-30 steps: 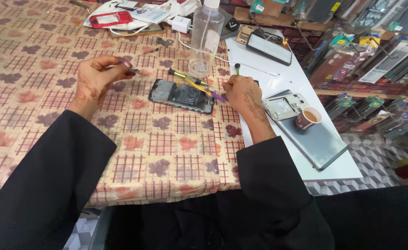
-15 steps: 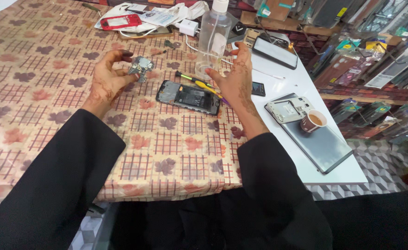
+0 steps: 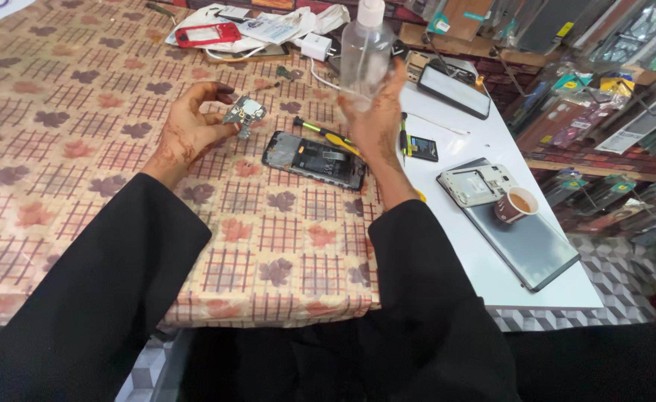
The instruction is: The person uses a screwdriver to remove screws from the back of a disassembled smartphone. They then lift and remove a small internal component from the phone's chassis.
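Observation:
My left hand (image 3: 194,130) pinches a small grey circuit board (image 3: 244,113) above the patterned tablecloth. My right hand (image 3: 376,119) is wrapped around a clear plastic bottle (image 3: 365,48) with a white cap, lifted upright above the table. Between the hands lies an opened phone body (image 3: 314,158) with its insides showing. A yellow and green handled tool (image 3: 328,135) rests just behind that phone.
A paper cup with a brown drink (image 3: 516,205) stands on a grey tablet (image 3: 525,238) on the white board at the right. A phone frame (image 3: 477,184), a black phone (image 3: 454,91), a red phone case (image 3: 207,34) and a white charger (image 3: 314,46) lie around.
My right hand left the table, took the clear bottle and raised it. My left hand lifted the small circuit board and holds it nearer the phone body.

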